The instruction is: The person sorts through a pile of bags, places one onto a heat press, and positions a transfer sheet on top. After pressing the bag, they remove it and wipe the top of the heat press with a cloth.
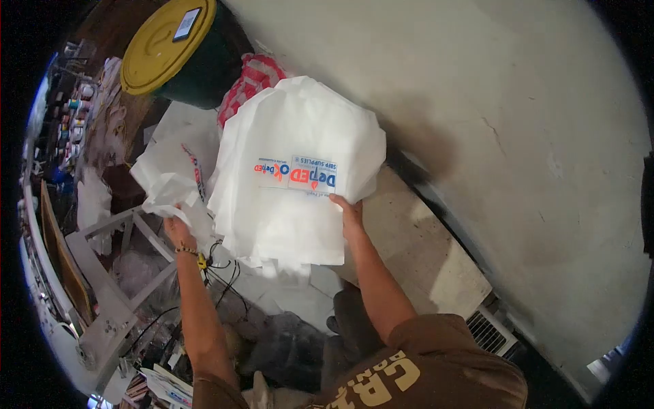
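Note:
A thick stack of white non-woven bags [286, 225], printed in red and blue, fills the middle of the head view. The print appears upside down from here. My right hand [349, 213] grips the stack's right edge, thumb on top and the other fingers hidden beneath. At the left, my left hand [179, 233] is closed on the crumpled lower part of another white bag [178, 153] with similar print. That bag lies beside the stack, and its folds partly cover my left fingers. Bag handles hang from the stack's near edge.
A dark green bin with a yellow lid [146, 61] stands at upper left, with a phone [187, 24] on the lid. Behind the stack is a red-and-white striped bag [252, 78]. A grey metal frame [102, 266], black cables [235, 279] and a bare wall [518, 136] surround the spot.

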Tool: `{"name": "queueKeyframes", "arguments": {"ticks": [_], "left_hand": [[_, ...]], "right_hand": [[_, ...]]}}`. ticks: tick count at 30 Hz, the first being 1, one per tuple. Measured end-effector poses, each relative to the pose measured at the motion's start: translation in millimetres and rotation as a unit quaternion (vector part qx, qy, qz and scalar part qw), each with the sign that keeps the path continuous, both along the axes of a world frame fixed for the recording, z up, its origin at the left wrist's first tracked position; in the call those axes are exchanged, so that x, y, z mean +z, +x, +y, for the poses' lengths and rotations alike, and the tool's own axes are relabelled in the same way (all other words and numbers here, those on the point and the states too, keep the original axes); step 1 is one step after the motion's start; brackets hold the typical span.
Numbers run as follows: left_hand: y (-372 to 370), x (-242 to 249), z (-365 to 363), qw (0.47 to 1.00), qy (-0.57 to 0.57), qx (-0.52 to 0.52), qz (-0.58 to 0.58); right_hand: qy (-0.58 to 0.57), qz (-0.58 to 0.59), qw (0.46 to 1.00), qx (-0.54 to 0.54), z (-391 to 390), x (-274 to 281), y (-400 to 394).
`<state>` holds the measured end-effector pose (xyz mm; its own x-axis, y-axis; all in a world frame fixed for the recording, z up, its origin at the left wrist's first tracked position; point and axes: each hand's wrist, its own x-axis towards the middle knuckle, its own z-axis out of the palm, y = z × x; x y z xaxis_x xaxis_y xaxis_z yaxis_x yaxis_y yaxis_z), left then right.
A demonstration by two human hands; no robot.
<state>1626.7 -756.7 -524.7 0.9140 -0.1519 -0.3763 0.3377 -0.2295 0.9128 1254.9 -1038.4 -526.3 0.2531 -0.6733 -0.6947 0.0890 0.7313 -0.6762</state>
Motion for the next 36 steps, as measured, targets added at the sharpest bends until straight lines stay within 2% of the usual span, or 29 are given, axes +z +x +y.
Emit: {"name": "queueKeyframes", "arguments": {"ticks": [2,3,5,6,7,8,10,12,13,15,17,18,20,21,23,25,26,27,28,30,31,32,33,34,35,36], "left_hand": [[-2,6,37,0.995,-0.059,0.047,-0.06],[-11,26,43,0.995,-0.055,0.051,-0.064],[-43,97,28,0.991,-0.053,0.123,-0.019],[-51,116,30,0.986,-0.053,0.159,0.003],[-53,118,53,0.992,-0.044,0.117,-0.033],[-57,117,72,0.991,-0.039,0.121,-0.035],[-67,112,97,0.987,-0.069,0.136,-0.043],[-82,110,124,0.985,-0.092,0.134,-0.054],[-89,109,143,0.989,-0.075,0.122,-0.041],[-100,112,156,0.991,-0.056,0.115,-0.031],[-124,125,145,0.982,-0.056,0.176,-0.026],[-131,130,147,0.981,-0.055,0.184,-0.028],[-148,143,160,0.987,0.012,0.155,-0.045],[-158,149,165,0.986,0.012,0.16,-0.043],[-172,161,175,0.986,0.02,0.153,-0.063],[-187,168,196,0.987,0.059,0.13,-0.078],[-194,175,207,0.986,0.102,0.1,-0.089],[-204,189,208,0.984,0.103,0.114,-0.095],[-213,206,201,0.985,0.109,0.105,-0.081],[-230,233,200,0.989,0.102,0.099,-0.047],[-236,240,206,0.991,0.087,0.101,-0.028],[-242,242,214,0.993,0.046,0.105,-0.017],[-246,278,198,0.993,0.071,0.091,0.013],[-256,313,180,0.988,0.04,0.147,0.033],[-264,315,190,0.985,-0.027,0.169,0.03],[-273,314,200,0.977,-0.108,0.182,0.011]], "right_hand": [[-0.007,0.028,1.0,-0.006,-2,1,1],[-0.003,0.024,1.0,-0.001,-1,-6,-2],[-0.031,0.05,0.998,0.007,-2,-31,-10],[-0.03,0.047,0.998,0.011,-4,-34,-13],[-0.113,0.052,0.992,-0.018,-6,-33,-20],[-0.193,0.057,0.978,-0.049,-5,-32,-32],[-0.137,0.102,0.985,-0.018,-14,-17,-67],[-0.192,0.1,0.974,-0.071,-12,-29,-100],[-0.151,0.093,0.982,-0.064,-14,-28,-114],[-0.109,0.084,0.989,-0.05,-25,-52,-145],[-0.031,0.059,0.997,-0.046,-31,-132,-178],[-0.029,0.058,0.997,-0.038,-35,-153,-181],[-0.195,0.123,0.973,0.013,-34,-175,-185],[-0.196,0.123,0.973,0.018,-32,-166,-182],[-0.271,0.238,0.933,0.009,-30,-131,-162],[-0.262,0.23,0.937,0.029,-41,-84,-161],[-0.246,0.247,0.936,0.046,-45,-72,-172],[-0.229,0.282,0.93,0.061,-50,-66,-185],[-0.211,0.341,0.913,0.08,-56,-64,-198],[-0.191,0.526,0.821,0.113,-68,-63,-209],[-0.278,0.491,0.82,0.099,-68,-50,-201],[-0.373,0.353,0.853,0.093,-60,-24,-174],[-0.449,0.205,0.866,0.086,-41,10,-148],[-0.348,0.165,0.898,0.211,-10,49,-122],[-0.245,0.123,0.904,0.328,18,77,-98],[-0.19,0.088,0.849,0.485,44,55,-87]]}}
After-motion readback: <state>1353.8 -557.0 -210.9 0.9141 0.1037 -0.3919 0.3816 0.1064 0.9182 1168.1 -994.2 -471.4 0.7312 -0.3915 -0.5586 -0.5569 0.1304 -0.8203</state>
